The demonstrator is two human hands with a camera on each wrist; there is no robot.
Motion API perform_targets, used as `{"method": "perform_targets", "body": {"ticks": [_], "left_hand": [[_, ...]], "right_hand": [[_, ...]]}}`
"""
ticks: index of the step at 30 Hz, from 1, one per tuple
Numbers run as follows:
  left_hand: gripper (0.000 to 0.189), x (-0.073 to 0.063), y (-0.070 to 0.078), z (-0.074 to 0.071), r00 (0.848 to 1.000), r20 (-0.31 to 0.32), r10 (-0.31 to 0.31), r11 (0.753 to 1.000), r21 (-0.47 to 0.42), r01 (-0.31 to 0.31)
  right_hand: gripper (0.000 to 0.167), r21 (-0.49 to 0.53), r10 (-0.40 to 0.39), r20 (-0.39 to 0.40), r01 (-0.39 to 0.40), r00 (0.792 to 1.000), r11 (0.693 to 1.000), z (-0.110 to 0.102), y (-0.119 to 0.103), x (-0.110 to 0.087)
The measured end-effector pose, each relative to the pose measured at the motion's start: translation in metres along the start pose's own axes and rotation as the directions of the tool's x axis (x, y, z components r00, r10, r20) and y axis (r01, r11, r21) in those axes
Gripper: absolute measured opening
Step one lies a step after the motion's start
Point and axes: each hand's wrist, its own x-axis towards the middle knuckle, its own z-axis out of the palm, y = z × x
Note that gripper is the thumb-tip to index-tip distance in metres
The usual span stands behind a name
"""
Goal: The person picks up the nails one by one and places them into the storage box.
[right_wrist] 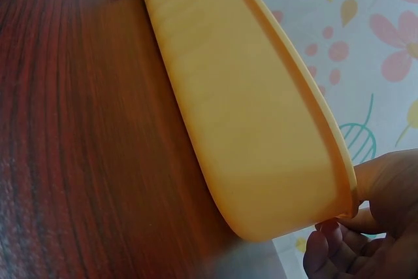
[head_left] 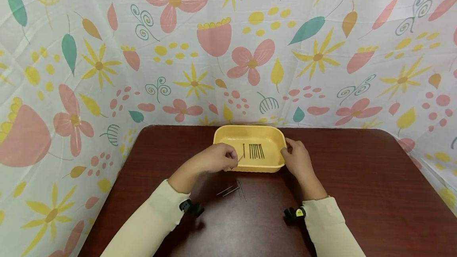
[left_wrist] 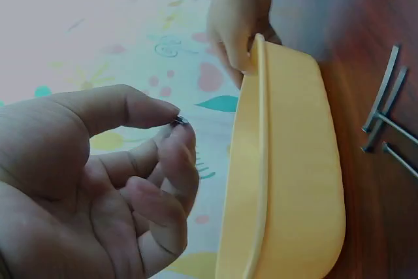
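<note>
My left hand [head_left: 216, 158] pinches a nail [left_wrist: 181, 120] between thumb and forefinger, over the near left part of a yellow plastic tray [head_left: 255, 168]. Only the nail's end shows past the fingertips in the left wrist view. Inside the tray, several dark nails [head_left: 256, 151] lie side by side in a row, and a single nail [head_left: 244, 150] lies just left of them. My right hand [head_left: 299, 158] grips the tray's right rim, thumb on one side and fingers curled under the edge in the right wrist view.
Several loose nails [head_left: 225, 190] lie on the dark red wooden table [head_left: 257, 225], in front of the tray and some crossing each other. A flower-printed cloth [head_left: 250, 62] hangs right behind the table's back edge.
</note>
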Motion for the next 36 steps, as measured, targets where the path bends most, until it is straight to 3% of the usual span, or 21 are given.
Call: {"method": "perform_targets", "body": {"ticks": [4, 13, 18, 23, 29, 33, 36], "left_hand": [[0.013, 0.014, -0.001, -0.006, 1.0, 0.001, 0.008, 0.992, -0.122, -0.007], [0.016, 0.044, -0.007, -0.011, 0.997, -0.066, -0.05, 0.991, -0.13, 0.041], [0.014, 0.06, -0.015, -0.011, 0.987, -0.084, -0.139, 0.983, -0.131, 0.127], [0.018, 0.076, -0.024, -0.012, 0.966, -0.091, -0.241, 0.965, -0.124, 0.229], [0.026, 0.088, -0.026, -0.014, 0.945, -0.09, -0.314, 0.949, -0.049, 0.31], [0.026, 0.098, -0.027, -0.011, 0.93, -0.105, -0.353, 0.932, 0.051, 0.359], [0.028, 0.106, -0.027, -0.007, 0.928, -0.105, -0.358, 0.917, 0.148, 0.371]], "right_hand": [[0.052, 0.002, 0.005, 0.007, -0.005, 1.0, 1.0, 0.001, -0.001, 0.0], [0.051, -0.008, 0.009, 0.012, -0.009, 1.0, 1.0, 0.0, -0.002, 0.0], [0.051, -0.011, 0.01, 0.005, -0.01, 1.0, 1.0, 0.0, -0.002, 0.0], [0.051, -0.01, 0.005, 0.0, -0.005, 1.0, 1.0, 0.0, -0.001, 0.0], [0.051, -0.009, 0.006, 0.004, -0.006, 1.0, 1.0, -0.001, -0.003, -0.001], [0.051, -0.013, 0.004, -0.001, -0.004, 1.0, 1.0, -0.001, -0.002, -0.001], [0.051, -0.011, 0.003, -0.003, -0.003, 1.0, 1.0, -0.001, -0.002, -0.001]]}}
